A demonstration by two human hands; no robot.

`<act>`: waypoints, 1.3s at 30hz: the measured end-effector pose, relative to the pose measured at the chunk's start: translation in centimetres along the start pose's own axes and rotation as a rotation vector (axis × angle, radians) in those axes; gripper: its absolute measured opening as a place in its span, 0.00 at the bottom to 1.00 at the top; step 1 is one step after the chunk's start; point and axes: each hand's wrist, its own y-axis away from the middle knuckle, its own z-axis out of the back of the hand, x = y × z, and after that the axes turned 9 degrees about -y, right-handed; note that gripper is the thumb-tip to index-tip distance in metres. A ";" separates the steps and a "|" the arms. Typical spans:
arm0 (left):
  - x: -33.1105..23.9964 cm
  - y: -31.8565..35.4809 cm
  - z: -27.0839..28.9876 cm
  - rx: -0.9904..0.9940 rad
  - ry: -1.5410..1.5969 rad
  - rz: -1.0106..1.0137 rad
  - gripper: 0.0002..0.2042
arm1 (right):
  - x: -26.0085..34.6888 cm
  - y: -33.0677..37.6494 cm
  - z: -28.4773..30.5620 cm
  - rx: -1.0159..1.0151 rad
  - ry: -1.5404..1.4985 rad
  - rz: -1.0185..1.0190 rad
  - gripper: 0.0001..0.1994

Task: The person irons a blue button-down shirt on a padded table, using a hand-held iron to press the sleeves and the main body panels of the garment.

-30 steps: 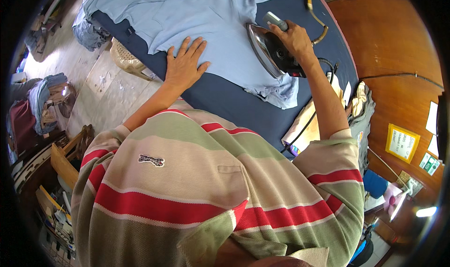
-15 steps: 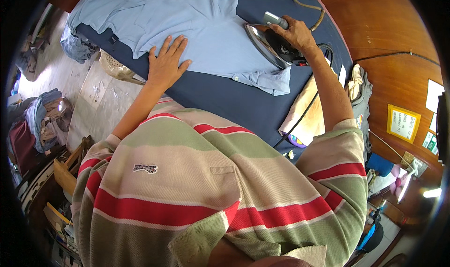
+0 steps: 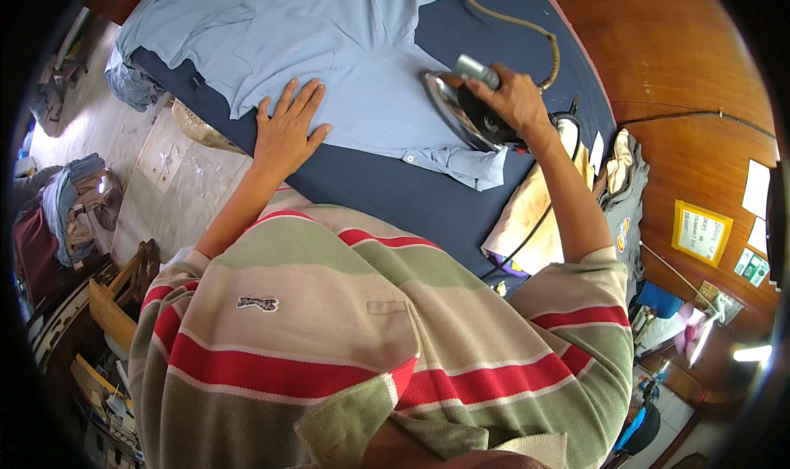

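Note:
A light blue garment (image 3: 362,99) with a buttoned band lies spread over a dark navy padded surface (image 3: 395,201). My left hand (image 3: 288,130) rests flat on its near left part, fingers spread. To the right, my right hand (image 3: 517,103) is wrapped round the handle of a clothes iron (image 3: 448,107). The iron, with a shiny metal edge and dark body, sits on the garment's right side, close to the banded end (image 3: 473,166). Its underside is hidden, and the handle looks blurred.
A tan hose (image 3: 553,53) and a black cord (image 3: 539,222) run beside the iron. Right of it lies a cream cloth pad (image 3: 527,222). Grey clothes (image 3: 629,206) hang by the wooden wall (image 3: 658,49). Piled clothes (image 3: 74,197) stand at the left.
The whole scene sits a little lower in view. My right hand and the iron have shifted slightly toward me, still at the garment's right side. My left hand stays flat on the cloth.

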 end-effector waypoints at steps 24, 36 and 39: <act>0.4 0.4 -0.5 -0.268 0.060 -0.445 0.09 | -1.1 6.1 1.8 -0.166 -0.041 0.248 0.27; -4.8 6.4 1.4 -0.488 0.704 0.254 0.10 | -23.9 16.9 3.8 -0.427 -0.418 -0.608 0.34; -2.5 7.3 -1.0 -0.401 1.373 0.987 0.14 | -24.1 18.3 4.3 -0.381 -0.527 -0.611 0.33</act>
